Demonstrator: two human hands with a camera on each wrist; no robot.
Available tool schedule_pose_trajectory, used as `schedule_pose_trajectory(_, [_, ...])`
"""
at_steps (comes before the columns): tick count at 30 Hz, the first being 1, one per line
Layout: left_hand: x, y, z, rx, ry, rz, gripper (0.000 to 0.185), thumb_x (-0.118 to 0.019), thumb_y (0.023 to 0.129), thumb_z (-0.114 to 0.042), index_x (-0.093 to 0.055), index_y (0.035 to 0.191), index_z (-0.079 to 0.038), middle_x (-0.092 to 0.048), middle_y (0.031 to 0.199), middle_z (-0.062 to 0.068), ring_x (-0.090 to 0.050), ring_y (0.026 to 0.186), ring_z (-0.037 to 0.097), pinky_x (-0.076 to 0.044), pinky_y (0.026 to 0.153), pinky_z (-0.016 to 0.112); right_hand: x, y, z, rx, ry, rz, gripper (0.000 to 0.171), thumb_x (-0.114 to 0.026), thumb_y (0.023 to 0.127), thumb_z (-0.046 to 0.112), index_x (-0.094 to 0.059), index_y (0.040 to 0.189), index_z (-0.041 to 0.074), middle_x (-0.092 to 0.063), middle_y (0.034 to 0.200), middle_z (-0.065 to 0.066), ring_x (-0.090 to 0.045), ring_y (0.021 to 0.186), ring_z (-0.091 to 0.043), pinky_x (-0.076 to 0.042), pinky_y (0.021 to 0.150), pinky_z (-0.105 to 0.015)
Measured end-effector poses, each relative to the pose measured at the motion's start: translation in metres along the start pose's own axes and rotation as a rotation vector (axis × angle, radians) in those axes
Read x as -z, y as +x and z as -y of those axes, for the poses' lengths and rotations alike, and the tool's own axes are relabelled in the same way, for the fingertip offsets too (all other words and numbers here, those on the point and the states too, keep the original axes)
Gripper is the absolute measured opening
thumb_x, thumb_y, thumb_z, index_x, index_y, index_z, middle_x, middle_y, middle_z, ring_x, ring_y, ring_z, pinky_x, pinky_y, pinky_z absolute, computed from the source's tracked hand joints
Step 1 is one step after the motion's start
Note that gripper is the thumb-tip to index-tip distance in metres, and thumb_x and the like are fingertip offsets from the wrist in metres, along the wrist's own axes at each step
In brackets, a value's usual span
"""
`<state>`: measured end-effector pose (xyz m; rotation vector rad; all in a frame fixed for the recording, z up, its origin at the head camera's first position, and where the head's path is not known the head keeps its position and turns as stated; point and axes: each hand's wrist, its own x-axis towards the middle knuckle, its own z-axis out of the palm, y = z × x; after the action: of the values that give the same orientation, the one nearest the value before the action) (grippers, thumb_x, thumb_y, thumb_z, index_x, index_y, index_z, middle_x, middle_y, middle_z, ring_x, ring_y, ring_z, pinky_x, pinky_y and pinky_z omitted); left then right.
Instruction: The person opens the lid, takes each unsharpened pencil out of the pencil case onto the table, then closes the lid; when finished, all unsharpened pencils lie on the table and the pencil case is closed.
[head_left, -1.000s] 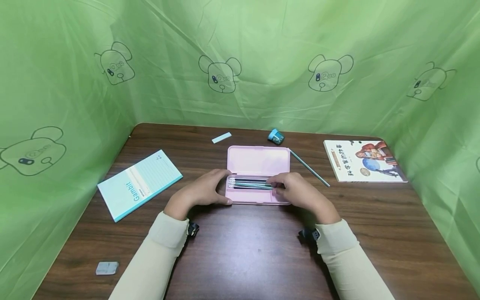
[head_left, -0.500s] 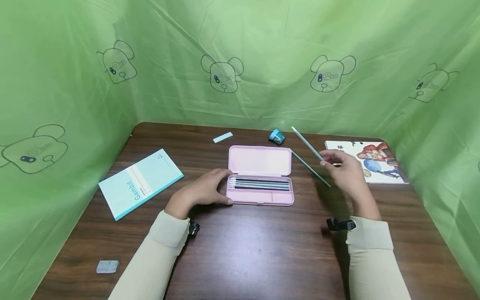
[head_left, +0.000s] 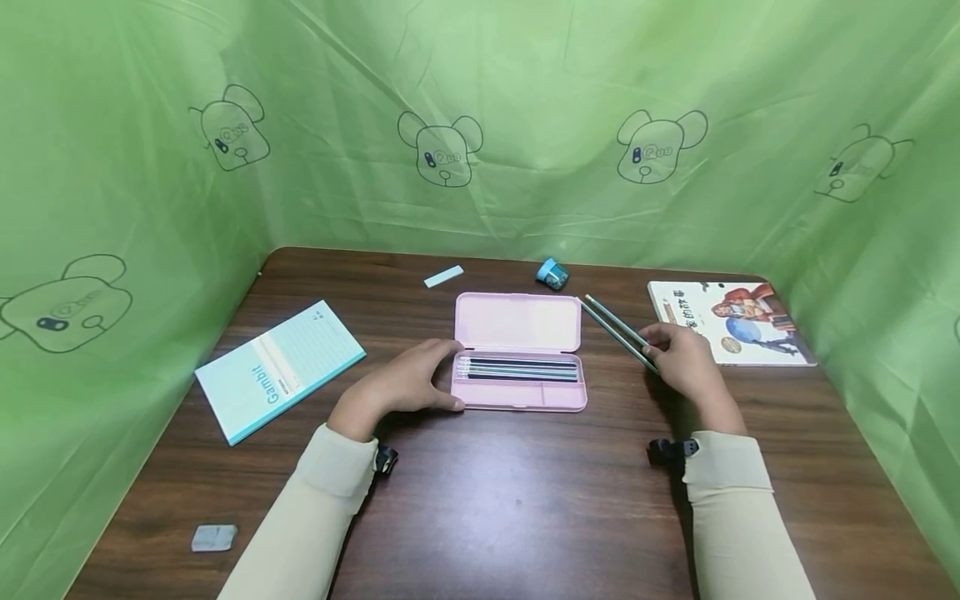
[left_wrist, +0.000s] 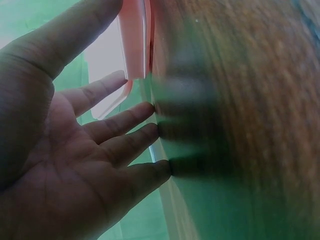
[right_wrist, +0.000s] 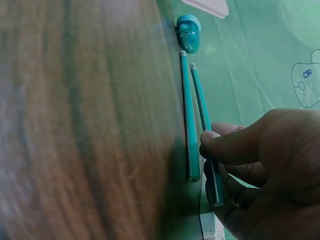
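Note:
A pink pencil case (head_left: 517, 323) lies open in the middle of the brown table (head_left: 495, 500), and its tray holds several pencils (head_left: 519, 369). My left hand (head_left: 431, 377) rests against the case's left end with its fingers (left_wrist: 125, 117) straight and touching the edge of the pink case (left_wrist: 135, 40). To the right of the case, my right hand (head_left: 660, 348) pinches a teal pencil (head_left: 609, 317) low over the table. This held pencil (right_wrist: 202, 105) runs alongside a second teal pencil (right_wrist: 187, 125) that lies on the wood.
A light blue notebook (head_left: 279, 367) lies at the left and a picture book (head_left: 727, 321) at the right. A blue sharpener (head_left: 552, 272) and a pale eraser strip (head_left: 443, 275) sit behind the case. A grey eraser (head_left: 214, 537) lies front left. Green curtain walls surround the table.
My right hand took a teal pencil from the case, carried it up and to the right, then lowered it beside the pencil on the table. The left hand stayed put.

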<state>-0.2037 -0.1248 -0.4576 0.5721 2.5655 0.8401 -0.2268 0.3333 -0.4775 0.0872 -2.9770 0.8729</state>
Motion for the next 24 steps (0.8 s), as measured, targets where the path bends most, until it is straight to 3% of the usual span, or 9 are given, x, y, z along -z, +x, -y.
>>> schedule_pose_trajectory(24, [0.0003, -0.0005, 0.0004, -0.006, 0.007, -0.001, 0.089, -0.095, 0.09, -0.038, -0.052, 0.163, -0.011, -0.054, 0.167, 0.016, -0.049, 0.159, 0.037, -0.04, 0.133, 0.057, 0.0007, 0.0, 0.0035, -0.015, 0.006, 0.066, 0.023, -0.072, 0.106, 0.003, -0.076, 0.126, -0.005, -0.081, 0.111, -0.024, -0.075, 0.094, -0.032, -0.053, 0.08, -0.037])
